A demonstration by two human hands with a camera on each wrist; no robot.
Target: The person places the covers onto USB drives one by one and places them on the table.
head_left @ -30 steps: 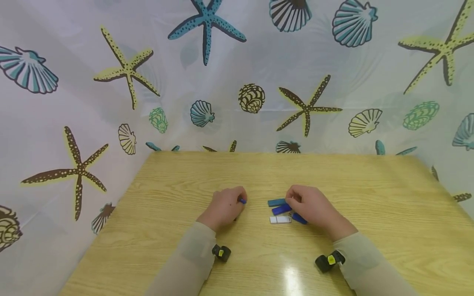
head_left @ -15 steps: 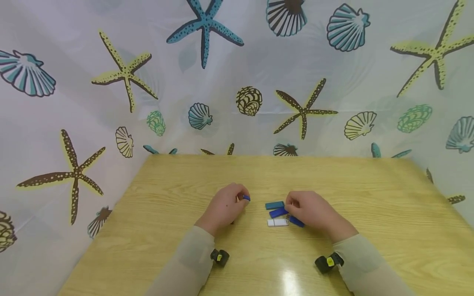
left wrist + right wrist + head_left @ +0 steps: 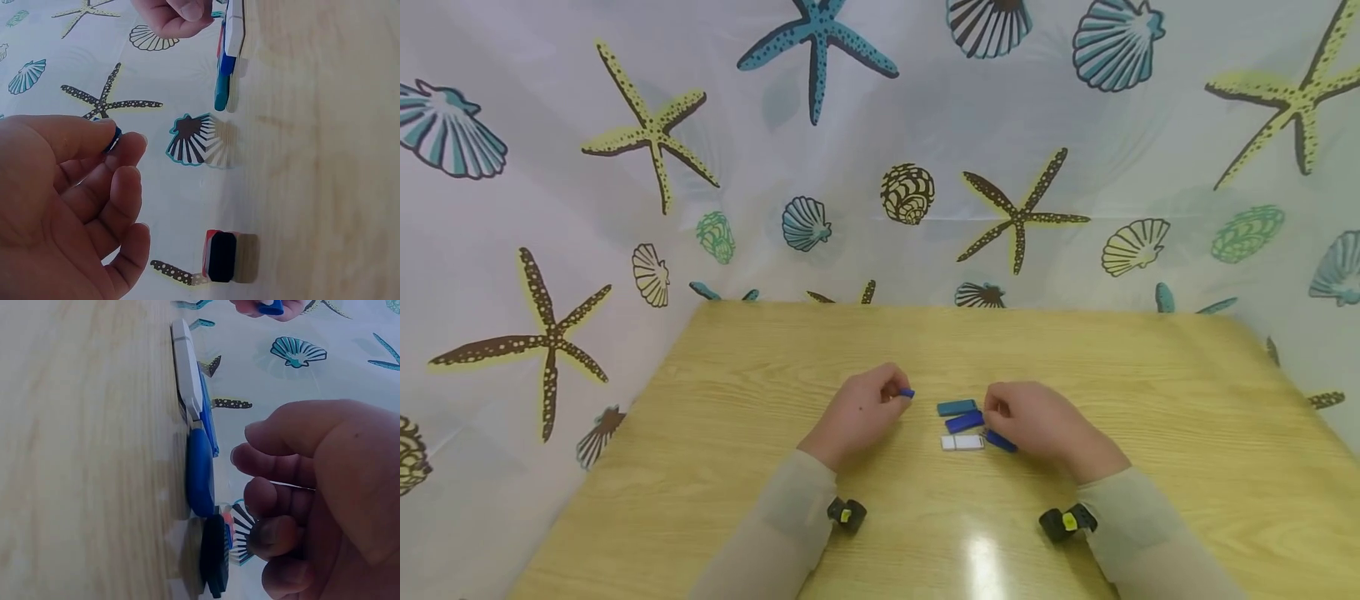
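My left hand (image 3: pixel 859 414) pinches a small blue cap (image 3: pixel 907 392) between thumb and index finger, above the table. The cap also shows in the right wrist view, at the top. My right hand (image 3: pixel 1037 417) hovers beside a group of USB sticks, its fingers loosely curled with nothing between them. In that group lie a teal stick (image 3: pixel 957 407), a blue stick (image 3: pixel 964 421) and a white stick (image 3: pixel 962 442). Closest to the right hand, a second blue stick (image 3: pixel 200 472) lies aslant, its rear part hidden by the hand in the head view.
A black-ended thing with a red side (image 3: pixel 222 256) stands on the wooden table (image 3: pixel 775 350) by the left hand. Another black piece (image 3: pixel 215 556) lies past the second blue stick. A patterned curtain (image 3: pixel 850 167) hangs behind the table.
My left hand has moved a little rightward and away from me, and more of the blue cap now shows. My right hand has drawn slightly right, uncovering the end of the middle blue stick.
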